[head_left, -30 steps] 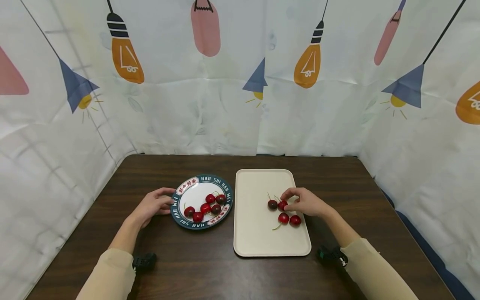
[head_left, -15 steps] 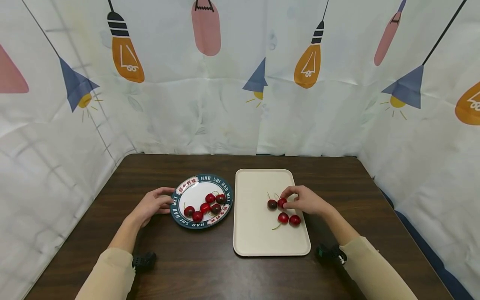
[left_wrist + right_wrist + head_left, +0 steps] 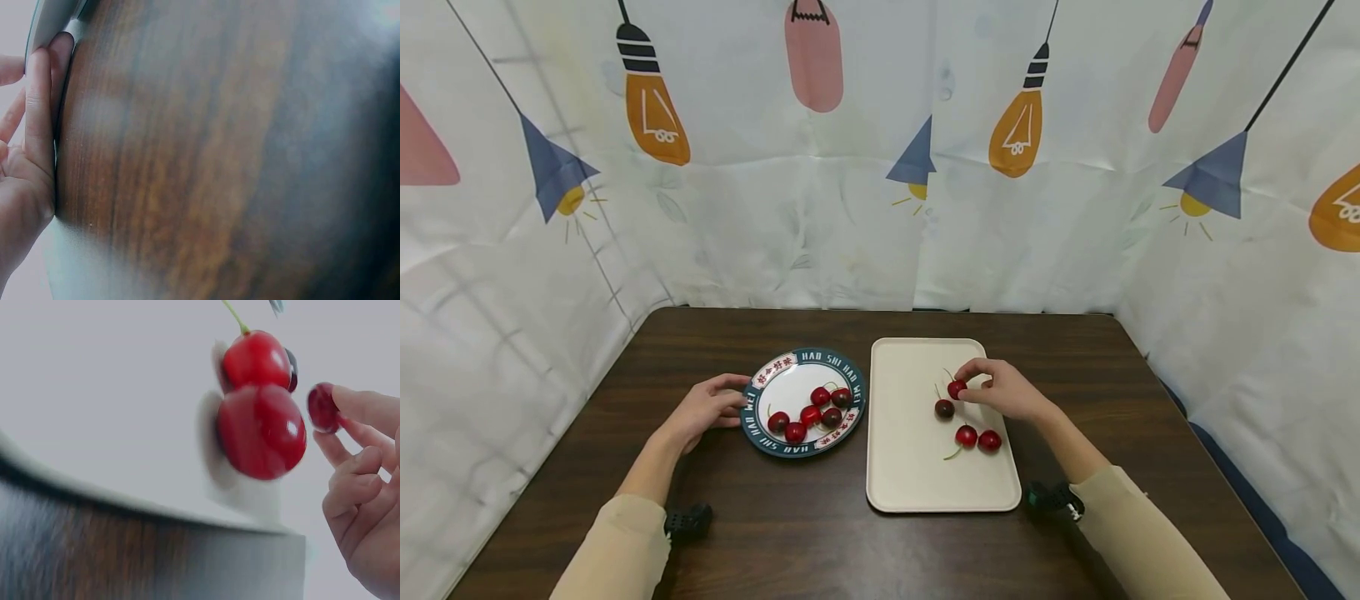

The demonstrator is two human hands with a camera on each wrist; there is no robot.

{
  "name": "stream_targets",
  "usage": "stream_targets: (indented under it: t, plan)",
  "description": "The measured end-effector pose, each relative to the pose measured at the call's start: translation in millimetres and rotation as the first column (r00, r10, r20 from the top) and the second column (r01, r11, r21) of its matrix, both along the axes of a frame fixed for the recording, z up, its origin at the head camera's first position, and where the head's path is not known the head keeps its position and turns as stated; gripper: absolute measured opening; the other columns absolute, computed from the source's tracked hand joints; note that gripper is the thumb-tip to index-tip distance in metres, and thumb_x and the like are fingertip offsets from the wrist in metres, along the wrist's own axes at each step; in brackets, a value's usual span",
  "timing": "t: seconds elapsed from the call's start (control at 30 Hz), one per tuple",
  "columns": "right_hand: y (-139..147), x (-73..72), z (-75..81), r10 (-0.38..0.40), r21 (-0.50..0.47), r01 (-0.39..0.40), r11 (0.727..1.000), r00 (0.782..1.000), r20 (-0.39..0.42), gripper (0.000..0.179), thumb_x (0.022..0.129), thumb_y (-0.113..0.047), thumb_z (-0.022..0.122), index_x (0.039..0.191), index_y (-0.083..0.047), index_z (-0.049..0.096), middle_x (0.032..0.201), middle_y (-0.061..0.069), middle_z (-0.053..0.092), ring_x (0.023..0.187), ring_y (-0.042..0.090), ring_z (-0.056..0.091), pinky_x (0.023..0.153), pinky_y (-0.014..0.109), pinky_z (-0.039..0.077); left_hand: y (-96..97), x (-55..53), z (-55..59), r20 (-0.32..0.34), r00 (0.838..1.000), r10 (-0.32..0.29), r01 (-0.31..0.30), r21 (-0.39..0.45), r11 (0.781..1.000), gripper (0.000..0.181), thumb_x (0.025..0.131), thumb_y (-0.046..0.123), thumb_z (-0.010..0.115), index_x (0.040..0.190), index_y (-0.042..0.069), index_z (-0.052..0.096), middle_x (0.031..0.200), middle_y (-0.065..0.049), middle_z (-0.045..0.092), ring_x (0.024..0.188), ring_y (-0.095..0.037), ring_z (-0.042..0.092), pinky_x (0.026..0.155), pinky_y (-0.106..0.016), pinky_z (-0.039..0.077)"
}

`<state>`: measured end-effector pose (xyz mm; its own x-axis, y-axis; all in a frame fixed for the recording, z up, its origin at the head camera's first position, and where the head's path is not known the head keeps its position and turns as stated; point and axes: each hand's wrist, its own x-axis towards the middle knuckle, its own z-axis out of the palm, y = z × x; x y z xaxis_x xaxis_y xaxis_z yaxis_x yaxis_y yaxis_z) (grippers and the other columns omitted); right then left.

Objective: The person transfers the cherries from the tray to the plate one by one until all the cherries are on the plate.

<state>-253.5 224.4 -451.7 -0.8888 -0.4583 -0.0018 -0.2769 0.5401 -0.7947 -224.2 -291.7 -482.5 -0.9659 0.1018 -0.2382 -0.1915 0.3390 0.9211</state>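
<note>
A dark red cherry (image 3: pixel 957 389) is pinched between the thumb and fingertips of my right hand (image 3: pixel 1009 390), over the cream tray (image 3: pixel 917 483). A darker cherry (image 3: pixel 944 409) with a stem lies just below it in the head view. Two red cherries, a stemmed one (image 3: pixel 966 436) and another (image 3: pixel 989 441), sit side by side closer to me; the right wrist view shows them large. My left hand (image 3: pixel 711 407) rests its nearly straight fingers at the left rim of a round plate (image 3: pixel 752 432) with a dark teal patterned border. Several cherries (image 3: pixel 810 416) lie on that plate.
The plate and tray stand side by side on a dark wood table (image 3: pixel 775 533). Behind the table hangs a white curtain (image 3: pixel 737 233) printed with lamps and bulbs. Black devices, one on the left wrist (image 3: pixel 688 522), sit on both wrists.
My right hand has moved up and slightly left with the cherry, away from the two near cherries. My left hand and the plate hold their place.
</note>
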Motion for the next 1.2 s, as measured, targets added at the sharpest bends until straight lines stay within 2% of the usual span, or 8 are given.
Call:
stream_targets:
  t: [0.1, 0.27, 0.5, 0.63, 0.9, 1.13, 1.2]
  plan:
    - [-7, -2.1, 0.4, -0.007, -0.018, 0.007, 1.0, 1.0, -0.01, 0.021, 0.095, -0.018, 0.075, 0.113, -0.009, 0.071, 0.11, 0.005, 0.067, 0.11, 0.028, 0.06, 0.091, 0.044, 0.053, -0.1, -0.4, 0.0, -0.002, 1.0, 0.0, 0.0, 0.002, 1.0, 0.055, 0.103, 0.018, 0.059, 0.151, -0.002, 0.042, 0.12, -0.02, 0.063, 0.092, -0.019, 0.065, 0.081, -0.03, 0.061]
    - [-19, -3.9, 0.8, -0.002, -0.053, 0.002, 0.999, 1.0, 0.002, 0.02, 0.094, -0.015, 0.075, 0.112, -0.009, 0.071, 0.109, 0.005, 0.068, 0.107, 0.028, 0.06, 0.085, 0.04, 0.054, 0.3, -0.5, 0.3, -0.005, 1.0, 0.002, -0.002, -0.003, 1.0, 0.055, 0.103, 0.019, 0.059, 0.15, -0.002, 0.042, 0.119, -0.019, 0.063, 0.091, -0.02, 0.066, 0.081, -0.03, 0.061]
    - [-37, -4.6, 1.3, 0.029, -0.077, -0.028, 0.997, 1.0, 0.011, 0.019, 0.094, -0.015, 0.075, 0.112, -0.01, 0.071, 0.109, 0.004, 0.067, 0.106, 0.027, 0.059, 0.084, 0.038, 0.054, -0.5, -1.5, -1.0, -0.001, 1.0, 0.001, -0.001, 0.002, 1.0, 0.055, 0.103, 0.02, 0.059, 0.151, -0.002, 0.042, 0.121, -0.02, 0.063, 0.092, -0.019, 0.065, 0.081, -0.03, 0.061]
    - [-49, -5.9, 1.0, 0.053, -0.093, -0.052, 0.994, 0.999, 0.013, 0.02, 0.093, -0.017, 0.076, 0.111, -0.01, 0.071, 0.108, 0.004, 0.067, 0.102, 0.027, 0.06, 0.079, 0.035, 0.054, -0.5, -0.9, -1.1, -0.004, 1.0, 0.002, -0.002, 0.002, 1.0, 0.055, 0.103, 0.019, 0.059, 0.151, -0.003, 0.042, 0.121, -0.021, 0.062, 0.091, -0.019, 0.065, 0.08, -0.029, 0.061]
    - [-75, -6.7, 1.9, 0.056, -0.077, -0.054, 0.996, 0.998, 0.022, 0.021, 0.092, -0.019, 0.077, 0.111, -0.013, 0.072, 0.108, 0.001, 0.068, 0.107, 0.027, 0.059, 0.087, 0.039, 0.053, -0.9, 0.3, -2.7, 0.004, 1.0, 0.001, -0.001, 0.008, 1.0, 0.055, 0.103, 0.019, 0.059, 0.151, -0.003, 0.041, 0.12, -0.019, 0.064, 0.092, -0.019, 0.066, 0.08, -0.029, 0.061]
    - [-100, -8.8, 0.4, 0.072, -0.098, -0.072, 0.993, 0.997, 0.005, 0.019, 0.091, -0.017, 0.078, 0.11, -0.014, 0.072, 0.105, -0.002, 0.069, 0.101, 0.026, 0.06, 0.077, 0.035, 0.053, -1.9, -1.1, -3.1, 0.012, 1.0, 0.002, -0.002, -0.006, 1.0, 0.056, 0.103, 0.02, 0.059, 0.151, -0.002, 0.041, 0.121, -0.019, 0.064, 0.092, -0.02, 0.066, 0.08, -0.029, 0.061]
    - [-107, -8.7, 0.6, 0.087, -0.104, -0.086, 0.991, 0.996, -0.002, 0.019, 0.091, -0.016, 0.078, 0.109, -0.014, 0.072, 0.105, -0.002, 0.069, 0.102, 0.027, 0.06, 0.078, 0.033, 0.052, -2.3, -1.4, -2.8, 0.012, 1.0, 0.0, 0.0, -0.013, 1.0, 0.056, 0.103, 0.02, 0.059, 0.151, -0.002, 0.041, 0.121, -0.019, 0.064, 0.092, -0.02, 0.066, 0.08, -0.029, 0.061]
